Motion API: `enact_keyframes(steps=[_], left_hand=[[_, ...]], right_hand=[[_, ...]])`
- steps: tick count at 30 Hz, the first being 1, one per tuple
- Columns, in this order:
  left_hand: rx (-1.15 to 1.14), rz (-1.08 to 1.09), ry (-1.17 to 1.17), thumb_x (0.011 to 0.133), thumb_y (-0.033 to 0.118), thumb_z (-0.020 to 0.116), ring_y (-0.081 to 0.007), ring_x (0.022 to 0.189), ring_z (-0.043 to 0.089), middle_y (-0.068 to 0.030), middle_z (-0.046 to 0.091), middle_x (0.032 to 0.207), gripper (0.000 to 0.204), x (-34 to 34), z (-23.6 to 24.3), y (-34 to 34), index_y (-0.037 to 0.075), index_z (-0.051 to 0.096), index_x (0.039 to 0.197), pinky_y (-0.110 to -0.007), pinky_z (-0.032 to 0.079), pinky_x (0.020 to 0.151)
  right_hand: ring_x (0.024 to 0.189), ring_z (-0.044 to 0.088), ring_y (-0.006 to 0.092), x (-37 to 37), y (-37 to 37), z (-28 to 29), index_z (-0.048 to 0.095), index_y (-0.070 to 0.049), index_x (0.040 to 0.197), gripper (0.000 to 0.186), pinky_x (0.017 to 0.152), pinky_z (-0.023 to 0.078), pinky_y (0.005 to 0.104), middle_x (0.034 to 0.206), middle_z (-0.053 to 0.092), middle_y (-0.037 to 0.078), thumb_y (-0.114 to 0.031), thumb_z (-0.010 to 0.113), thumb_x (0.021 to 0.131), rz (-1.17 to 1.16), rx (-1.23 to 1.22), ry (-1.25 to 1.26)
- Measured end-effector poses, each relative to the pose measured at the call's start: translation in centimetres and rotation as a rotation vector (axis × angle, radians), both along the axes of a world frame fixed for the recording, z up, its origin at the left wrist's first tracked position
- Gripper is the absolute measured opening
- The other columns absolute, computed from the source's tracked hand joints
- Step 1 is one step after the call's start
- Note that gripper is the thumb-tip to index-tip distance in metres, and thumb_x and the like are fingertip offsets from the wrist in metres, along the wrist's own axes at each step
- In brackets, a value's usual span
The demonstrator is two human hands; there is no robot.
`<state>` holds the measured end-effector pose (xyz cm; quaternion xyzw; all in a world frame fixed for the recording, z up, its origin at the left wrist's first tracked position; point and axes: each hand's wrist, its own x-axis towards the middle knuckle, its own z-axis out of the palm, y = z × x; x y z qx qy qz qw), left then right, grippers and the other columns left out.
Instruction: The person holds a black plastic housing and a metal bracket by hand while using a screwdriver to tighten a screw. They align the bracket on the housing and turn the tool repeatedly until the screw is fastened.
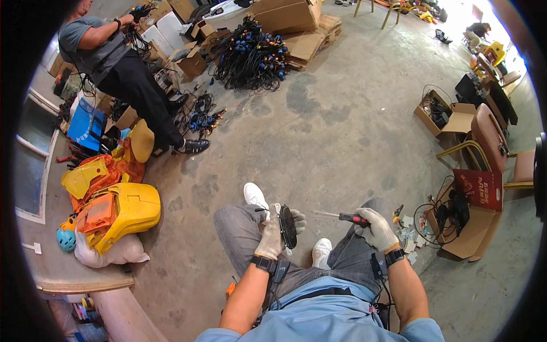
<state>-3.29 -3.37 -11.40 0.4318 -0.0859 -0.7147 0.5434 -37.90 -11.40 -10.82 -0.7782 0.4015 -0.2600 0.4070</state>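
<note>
The left hand [272, 238] covers part of a black oval piece [288, 227], perhaps a casing; its underside is hidden. Palm and curled fingers hold it, fingers showing past its right edge. The right hand [377, 229] grips a screwdriver [352, 219], handle partly covered, thin shaft pointing left toward the piece.

It's a workshop — heaped cables [248, 57] (black, tangled), cardboard boxes [288, 14], concrete floor [347, 142].
</note>
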Motion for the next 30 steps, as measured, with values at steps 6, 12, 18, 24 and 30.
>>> enact_keyframes(steps=[6, 12, 18, 24, 30], left_hand=[[0.028, 0.040, -0.024, 0.097, 0.080, 0.040, -0.0335, 0.104, 0.073, -0.0221, 0.071, 0.119, 0.090, -0.7, 0.7, -0.5, -0.003, 0.065, 0.120, -0.045, 0.062, 0.095], [-0.016, 0.074, -0.026, 0.099, 0.077, 0.042, -0.0340, 0.113, 0.070, -0.0224, 0.068, 0.126, 0.086, -0.5, 1.0, -1.4, -0.003, 0.065, 0.121, -0.047, 0.060, 0.100], [-0.002, 0.116, 0.013, 0.100, 0.075, 0.044, -0.0338, 0.114, 0.070, -0.0209, 0.068, 0.125, 0.084, -0.6, 1.1, -1.6, -0.003, 0.064, 0.122, -0.046, 0.061, 0.099], [-0.007, 0.143, 0.037, 0.103, 0.071, 0.043, -0.0347, 0.115, 0.070, -0.0213, 0.068, 0.125, 0.079, -0.4, 1.6, -1.2, -0.003, 0.062, 0.126, -0.047, 0.061, 0.099], [-0.068, 0.217, 0.156, 0.109, 0.053, 0.047, -0.0372, 0.115, 0.070, -0.0254, 0.068, 0.125, 0.062, 0.0, 1.9, -1.3, -0.004, 0.059, 0.129, -0.050, 0.060, 0.100]], right_hand=[[0.094, 0.070, 0.0228, -1.1, -0.4, -4.4, 0.063, 0.003, 0.127, 0.050, 0.084, 0.058, 0.0335, 0.111, 0.068, 0.015, 0.014, 0.070, 0.079, -0.265, 0.767, -0.414], [0.089, 0.065, 0.0153, 0.2, 0.0, -1.0, 0.063, 0.003, 0.127, 0.051, 0.076, 0.057, 0.0300, 0.103, 0.064, 0.008, 0.019, 0.064, 0.079, -0.214, 0.710, -0.386], [0.092, 0.066, 0.0160, -0.1, 0.2, -2.0, 0.063, 0.001, 0.127, 0.052, 0.077, 0.057, 0.0310, 0.105, 0.066, 0.007, 0.018, 0.067, 0.078, -0.151, 0.372, -0.159], [0.094, 0.066, 0.0161, -0.7, -0.3, -4.0, 0.063, 0.001, 0.129, 0.054, 0.079, 0.057, 0.0304, 0.108, 0.066, 0.007, 0.019, 0.066, 0.078, -0.275, 0.910, -0.561], [0.094, 0.066, 0.0165, -1.2, -0.4, -4.6, 0.063, 0.001, 0.129, 0.053, 0.079, 0.057, 0.0297, 0.109, 0.065, 0.008, 0.021, 0.064, 0.080, -0.249, 0.878, -0.571]])
